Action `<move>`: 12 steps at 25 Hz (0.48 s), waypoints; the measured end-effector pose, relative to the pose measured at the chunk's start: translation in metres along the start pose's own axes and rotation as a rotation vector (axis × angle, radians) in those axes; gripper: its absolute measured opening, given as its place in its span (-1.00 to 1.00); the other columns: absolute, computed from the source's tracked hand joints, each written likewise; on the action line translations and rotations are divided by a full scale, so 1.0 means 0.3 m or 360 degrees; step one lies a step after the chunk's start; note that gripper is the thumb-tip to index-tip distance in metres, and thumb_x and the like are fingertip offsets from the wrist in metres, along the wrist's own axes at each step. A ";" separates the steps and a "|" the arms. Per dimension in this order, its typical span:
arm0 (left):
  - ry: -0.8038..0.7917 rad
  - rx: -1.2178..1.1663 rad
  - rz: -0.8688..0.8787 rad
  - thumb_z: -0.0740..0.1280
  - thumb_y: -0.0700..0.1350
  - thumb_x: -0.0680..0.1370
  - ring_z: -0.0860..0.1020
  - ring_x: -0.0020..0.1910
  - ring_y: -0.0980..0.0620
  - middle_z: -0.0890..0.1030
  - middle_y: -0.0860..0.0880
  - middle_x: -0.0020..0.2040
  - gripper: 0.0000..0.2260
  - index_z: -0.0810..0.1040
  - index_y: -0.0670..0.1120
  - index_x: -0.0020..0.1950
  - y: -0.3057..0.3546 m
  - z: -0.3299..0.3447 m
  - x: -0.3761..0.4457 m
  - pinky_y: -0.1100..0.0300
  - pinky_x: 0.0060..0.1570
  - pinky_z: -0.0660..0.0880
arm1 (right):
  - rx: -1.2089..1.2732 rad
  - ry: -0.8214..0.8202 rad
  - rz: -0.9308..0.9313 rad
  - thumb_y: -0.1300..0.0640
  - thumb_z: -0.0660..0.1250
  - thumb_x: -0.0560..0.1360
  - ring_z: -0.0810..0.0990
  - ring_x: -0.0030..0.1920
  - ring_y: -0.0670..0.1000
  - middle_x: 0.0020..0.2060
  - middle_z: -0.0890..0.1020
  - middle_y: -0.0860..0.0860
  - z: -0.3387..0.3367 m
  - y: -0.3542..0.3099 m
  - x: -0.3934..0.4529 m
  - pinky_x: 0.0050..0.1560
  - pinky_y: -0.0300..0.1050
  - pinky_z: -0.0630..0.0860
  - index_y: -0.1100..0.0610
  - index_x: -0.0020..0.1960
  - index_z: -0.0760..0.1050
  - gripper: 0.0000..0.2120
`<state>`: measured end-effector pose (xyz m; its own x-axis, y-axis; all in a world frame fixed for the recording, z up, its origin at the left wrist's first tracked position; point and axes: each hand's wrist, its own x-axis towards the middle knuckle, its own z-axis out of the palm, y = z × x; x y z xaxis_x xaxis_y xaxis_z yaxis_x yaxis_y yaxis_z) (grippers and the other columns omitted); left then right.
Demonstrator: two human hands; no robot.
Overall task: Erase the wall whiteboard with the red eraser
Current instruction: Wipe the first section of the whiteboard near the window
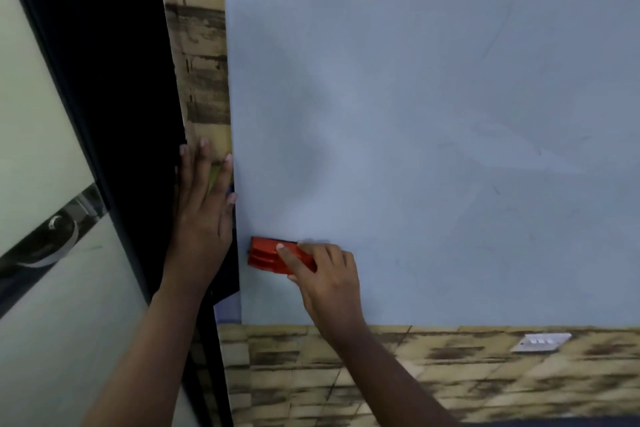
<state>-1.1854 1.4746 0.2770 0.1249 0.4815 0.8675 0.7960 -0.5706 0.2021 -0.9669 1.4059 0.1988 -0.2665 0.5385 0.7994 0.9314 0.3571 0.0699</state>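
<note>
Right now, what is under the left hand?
The left hand lies flat on the wood-patterned wall strip beside the whiteboard. Something dark blue shows at its fingers; the hand covers the rest.

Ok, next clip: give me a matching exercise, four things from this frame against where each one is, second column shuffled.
Things:
1. left hand
2. right hand
3. red eraser
4. wall switch plate

Places:
A. on the wood-pattern wall below the whiteboard
B. pressed to the board near its lower left corner
C. flat on the wooden strip beside the board's left edge
D. wrapped around the eraser

Pairs: 1-C, 2-D, 3-B, 4-A
</note>
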 end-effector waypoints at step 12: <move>-0.0112 -0.0024 -0.0262 0.40 -0.26 0.64 -0.08 0.73 -0.21 0.02 -0.20 0.74 -0.44 0.36 -0.13 0.64 0.051 -0.039 -0.096 0.00 0.64 0.13 | 0.0357 0.0349 0.0288 0.06 0.56 0.47 0.54 0.09 0.11 0.14 0.59 0.09 -0.190 0.077 0.264 0.07 0.03 0.45 0.00 0.46 0.52 -0.43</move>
<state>-1.1838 1.4442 0.2603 0.0354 0.6144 0.7882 0.8000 -0.4901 0.3461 -0.9522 1.4132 0.2978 -0.0204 0.4406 0.8975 0.8748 0.4425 -0.1974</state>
